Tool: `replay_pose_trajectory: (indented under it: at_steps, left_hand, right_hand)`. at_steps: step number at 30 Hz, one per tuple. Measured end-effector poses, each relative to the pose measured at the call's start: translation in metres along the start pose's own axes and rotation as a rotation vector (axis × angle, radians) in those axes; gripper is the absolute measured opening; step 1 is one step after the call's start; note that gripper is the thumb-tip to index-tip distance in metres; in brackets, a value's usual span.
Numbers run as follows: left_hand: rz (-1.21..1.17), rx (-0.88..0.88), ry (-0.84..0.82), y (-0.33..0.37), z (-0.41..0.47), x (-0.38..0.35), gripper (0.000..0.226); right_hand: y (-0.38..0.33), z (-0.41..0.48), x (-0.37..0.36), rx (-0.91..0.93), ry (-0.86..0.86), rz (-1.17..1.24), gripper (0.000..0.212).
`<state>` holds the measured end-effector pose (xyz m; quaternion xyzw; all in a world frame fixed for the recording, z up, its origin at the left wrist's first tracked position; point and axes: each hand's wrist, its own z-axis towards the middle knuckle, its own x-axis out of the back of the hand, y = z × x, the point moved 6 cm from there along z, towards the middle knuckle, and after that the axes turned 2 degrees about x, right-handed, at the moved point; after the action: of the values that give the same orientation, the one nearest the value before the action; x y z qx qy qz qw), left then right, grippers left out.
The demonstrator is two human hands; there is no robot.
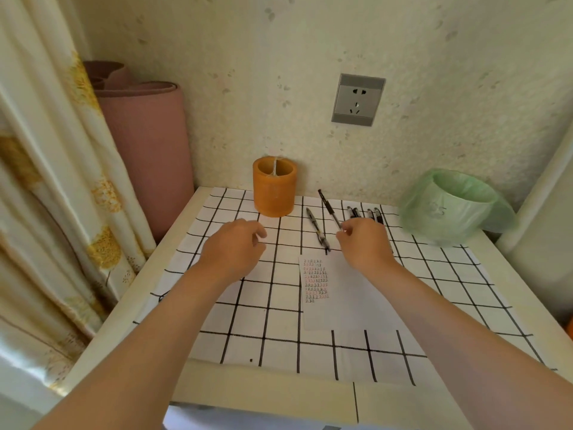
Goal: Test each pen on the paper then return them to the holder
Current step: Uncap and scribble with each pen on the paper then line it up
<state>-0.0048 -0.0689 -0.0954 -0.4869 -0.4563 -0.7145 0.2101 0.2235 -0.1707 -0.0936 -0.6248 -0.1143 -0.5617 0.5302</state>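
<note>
Left hand noted above counter, loosely curled, holding nothing, just in front of orange holder. Right hand found pinching pen by its near end, far end tilted toward wall. Logged second pen lying flat just left of it, more pens behind right fingers. Saw scribbled paper under right wrist.

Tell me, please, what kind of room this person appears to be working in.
Most likely a corner of a home: a patterned curtain hangs at the left, a small table with a grid cloth sits against a wallpapered wall with a socket, and a bag-lined bin stands on it.
</note>
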Motion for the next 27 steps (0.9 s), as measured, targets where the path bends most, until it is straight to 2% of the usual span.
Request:
replay_pose_trajectory:
  at_steps: [3, 7, 11, 14, 17, 18, 20, 24, 27]
  left_hand:
    - [0.151, -0.020, -0.050, -0.014, -0.004, -0.001, 0.031]
    - [0.232, -0.031, -0.078, -0.033, -0.010, 0.001, 0.049]
    - [0.278, 0.007, -0.179, -0.049, -0.014, -0.003, 0.068]
    - [0.226, 0.041, -0.239, -0.054, -0.015, -0.006, 0.073]
    - [0.237, 0.046, -0.251, -0.056, -0.017, -0.005, 0.075]
    - [0.246, 0.048, -0.252, -0.057, -0.017, -0.004, 0.075]
    - [0.256, 0.061, -0.264, -0.059, -0.018, -0.001, 0.072]
    - [0.231, 0.082, -0.298, -0.065, -0.026, 0.002, 0.044]
    - [0.200, 0.067, -0.296, -0.068, -0.031, 0.004, 0.033]
  right_hand:
    - [0.003, 0.012, -0.008, -0.028, -0.002, -0.094, 0.019]
    - [0.001, 0.022, -0.025, -0.026, -0.074, -0.090, 0.020]
    - [-0.007, 0.019, -0.037, -0.005, -0.155, -0.089, 0.036]
    - [-0.013, 0.018, -0.042, -0.004, -0.187, -0.060, 0.026]
    - [-0.017, 0.018, -0.046, 0.017, -0.201, -0.172, 0.021]
    - [-0.021, 0.017, -0.046, 0.033, -0.188, -0.229, 0.016]
    - [-0.034, 0.015, -0.047, 0.104, -0.136, -0.321, 0.025]
    - [-0.058, 0.007, -0.052, 0.216, -0.054, -0.433, 0.036]
    - [-0.067, -0.005, -0.057, 0.329, -0.049, -0.368, 0.041]
